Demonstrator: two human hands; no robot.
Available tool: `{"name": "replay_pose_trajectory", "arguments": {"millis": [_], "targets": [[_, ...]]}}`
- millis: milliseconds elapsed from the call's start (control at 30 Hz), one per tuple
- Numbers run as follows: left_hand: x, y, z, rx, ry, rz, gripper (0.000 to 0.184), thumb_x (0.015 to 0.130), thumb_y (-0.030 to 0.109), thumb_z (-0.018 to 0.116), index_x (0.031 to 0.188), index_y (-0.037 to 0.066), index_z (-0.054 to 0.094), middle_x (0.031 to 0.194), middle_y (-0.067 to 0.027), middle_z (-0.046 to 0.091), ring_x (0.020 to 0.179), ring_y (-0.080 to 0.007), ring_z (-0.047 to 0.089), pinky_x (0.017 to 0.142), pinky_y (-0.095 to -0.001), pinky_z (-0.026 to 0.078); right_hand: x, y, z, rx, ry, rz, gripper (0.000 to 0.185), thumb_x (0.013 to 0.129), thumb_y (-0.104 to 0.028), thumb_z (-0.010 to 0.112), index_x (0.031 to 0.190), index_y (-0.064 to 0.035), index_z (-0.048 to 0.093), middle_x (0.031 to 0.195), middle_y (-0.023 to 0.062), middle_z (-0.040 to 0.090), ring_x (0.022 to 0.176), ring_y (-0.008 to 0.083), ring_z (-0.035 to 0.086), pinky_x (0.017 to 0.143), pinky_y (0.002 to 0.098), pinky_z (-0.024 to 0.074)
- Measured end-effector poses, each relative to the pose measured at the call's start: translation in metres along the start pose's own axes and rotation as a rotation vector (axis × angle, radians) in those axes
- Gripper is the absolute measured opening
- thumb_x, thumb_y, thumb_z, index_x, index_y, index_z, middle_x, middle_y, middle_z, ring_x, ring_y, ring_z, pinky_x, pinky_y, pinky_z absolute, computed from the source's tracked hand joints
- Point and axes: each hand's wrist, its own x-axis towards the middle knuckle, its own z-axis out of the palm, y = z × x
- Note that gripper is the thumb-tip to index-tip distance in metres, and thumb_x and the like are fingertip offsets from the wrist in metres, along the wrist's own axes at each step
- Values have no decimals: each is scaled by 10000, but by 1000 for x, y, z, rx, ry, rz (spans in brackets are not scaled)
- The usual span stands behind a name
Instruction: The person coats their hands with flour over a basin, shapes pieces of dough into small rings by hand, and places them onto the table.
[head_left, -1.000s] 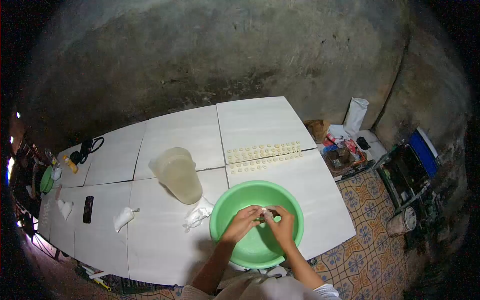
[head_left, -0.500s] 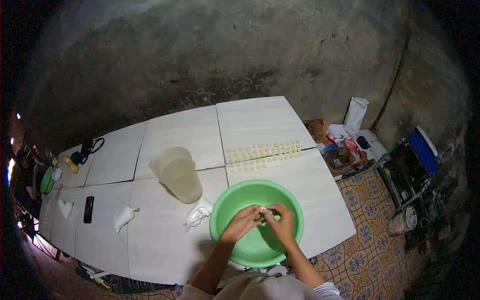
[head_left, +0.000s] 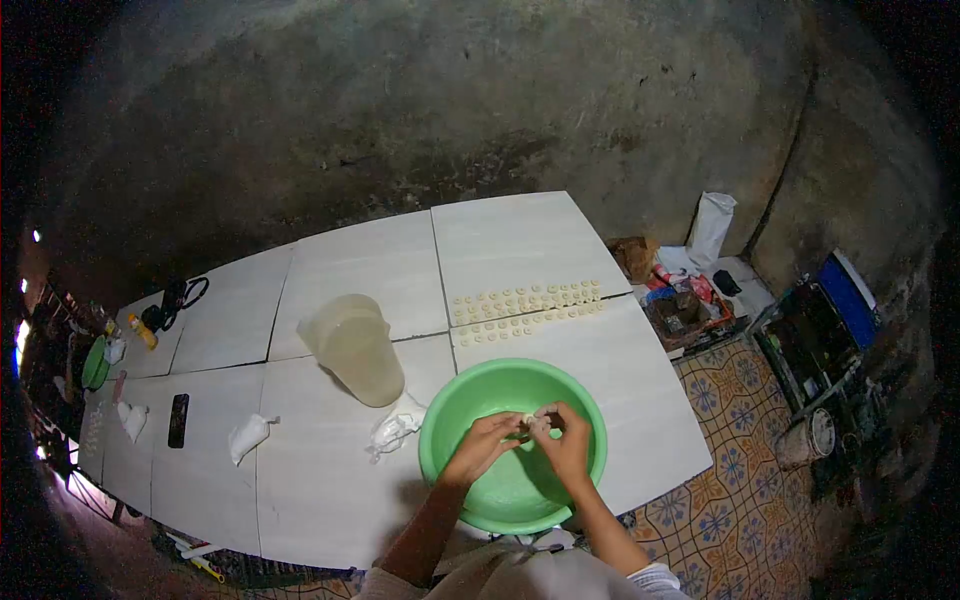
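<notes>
Above the green basin (head_left: 435, 410), my left hand (head_left: 480, 447) and my right hand (head_left: 567, 443) meet at the fingertips. Pinched between them is a small pale piece of dough (head_left: 529, 420), partly covered by the fingers. Both hands are closed on it, thumbs and forefingers together. What lies at the bottom of the basin is largely hidden by my hands. Beyond the rim, rows of small round dough pieces (head_left: 522, 303), with dimpled or ring-like middles, lie on the white tabletop (head_left: 510, 240).
Left of the basin stand a large translucent jug (head_left: 362, 362) and a crumpled plastic bag with white contents (head_left: 395, 430). Farther left lie another white bag (head_left: 250, 438) and a phone (head_left: 179, 420). A cluttered crate (head_left: 690, 312) sits past the table's right edge.
My fingers have shifted slightly around the dough piece, the right fingers bending a little more. The basin, jug and dough rows have stayed in place.
</notes>
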Motion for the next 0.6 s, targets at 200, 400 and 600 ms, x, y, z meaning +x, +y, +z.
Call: {"name": "replay_pose_trajectory", "arguments": {"millis": [200,400,600], "targets": [[-1,4,2,2,-21,-36,286,986,188,552,1190,-9,594,1165,-88,620,1075,-175,584,924,-326,480,3,11,-5,16,-46,-12,112,769,-8,672,878,11,658,774,101,665,705,147,626,663,282,501],[3,-2,-4,-110,-52,-19,268,987,164,546,1183,-14,586,1164,-94,611,1087,-190,581,940,-343,484,2,9,-5,135,-42,20,193,799,-16,640,983,31,672,877,121,705,787,138,658,718,280,522],[-3,5,2,-89,-43,-18,271,985,169,558,1183,-13,587,1145,-89,616,1074,-177,589,934,-332,491,3,4,-5,66,-62,25,238,782,-9,680,1016,32,669,879,113,703,777,128,653,700,260,519]]}}
